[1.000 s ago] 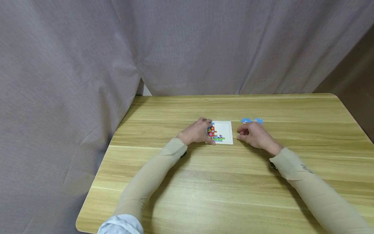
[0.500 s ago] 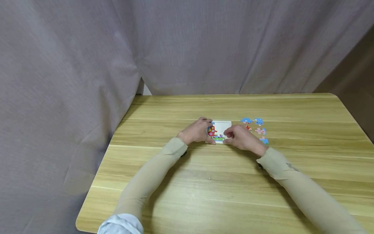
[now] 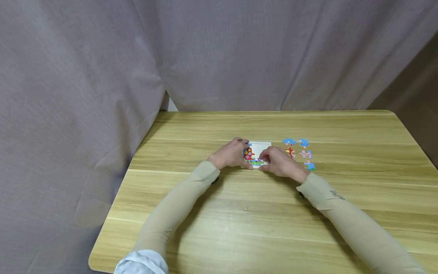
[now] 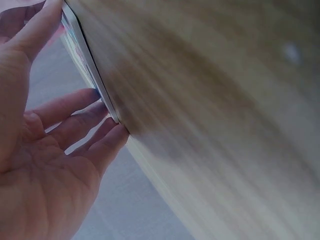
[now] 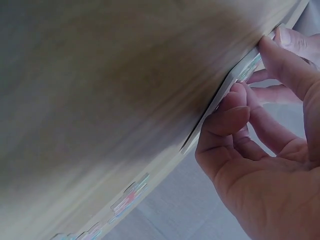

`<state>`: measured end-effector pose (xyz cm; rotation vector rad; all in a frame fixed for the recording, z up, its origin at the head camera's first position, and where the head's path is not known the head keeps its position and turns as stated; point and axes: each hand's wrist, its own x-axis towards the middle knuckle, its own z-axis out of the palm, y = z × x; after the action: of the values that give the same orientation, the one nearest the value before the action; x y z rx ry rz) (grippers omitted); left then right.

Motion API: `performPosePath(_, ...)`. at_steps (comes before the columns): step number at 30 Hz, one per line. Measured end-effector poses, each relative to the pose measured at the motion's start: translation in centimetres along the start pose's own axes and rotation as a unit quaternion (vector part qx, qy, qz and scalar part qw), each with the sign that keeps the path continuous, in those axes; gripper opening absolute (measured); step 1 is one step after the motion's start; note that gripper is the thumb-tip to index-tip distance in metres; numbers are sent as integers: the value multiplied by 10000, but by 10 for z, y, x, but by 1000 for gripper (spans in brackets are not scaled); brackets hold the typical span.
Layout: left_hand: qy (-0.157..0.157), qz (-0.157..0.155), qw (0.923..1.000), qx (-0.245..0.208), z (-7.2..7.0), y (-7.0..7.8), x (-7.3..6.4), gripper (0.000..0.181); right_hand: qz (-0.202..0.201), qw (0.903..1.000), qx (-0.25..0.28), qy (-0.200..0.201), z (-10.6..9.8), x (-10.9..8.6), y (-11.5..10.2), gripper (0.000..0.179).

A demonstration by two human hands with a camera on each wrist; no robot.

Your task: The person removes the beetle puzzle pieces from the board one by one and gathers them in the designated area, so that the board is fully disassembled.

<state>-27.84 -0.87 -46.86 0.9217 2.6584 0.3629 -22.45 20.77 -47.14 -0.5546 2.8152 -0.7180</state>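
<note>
A small white puzzle tray [image 3: 265, 144] lies on the table, partly filled along its left side and lower edge with red, blue and green pieces. My left hand [image 3: 232, 154] grips its left side, thumb at the near edge and fingers at the far edge. In the left wrist view, the fingertips [image 4: 97, 94] touch the tray's rim. My right hand [image 3: 280, 161] is bent over the tray's lower right. Its curled fingers and thumb close in on a green puzzle piece [image 3: 262, 161] in the bottom row, mostly covered by the hand.
To the right of the tray lie several loose puzzle pieces: blue ones [image 3: 289, 141] at the far side, a red one [image 3: 290, 152], a pink one [image 3: 303, 154], and a blue-green one [image 3: 310, 166]. The wooden table [image 3: 246, 220] ends at a grey curtain [image 3: 226, 57].
My right hand has moved left from beside the loose pieces onto the tray's lower right, uncovering those pieces. My left hand has stayed on the tray.
</note>
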Motion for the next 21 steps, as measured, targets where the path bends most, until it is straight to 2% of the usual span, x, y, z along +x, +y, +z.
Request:
performPosePath(6,65,295,9995,126,-1,-7,0,60,95,9998,56,-137,-1,1,-2,33)
performPosePath(13,16,287,9996,78,-5,-6,0,60,325,9990,190,-249,-3,0,-6,34)
performPosePath(21,-3,325,9994,113,-5,-7,0,59,389,9986,331,-133,0,-1,-7,33)
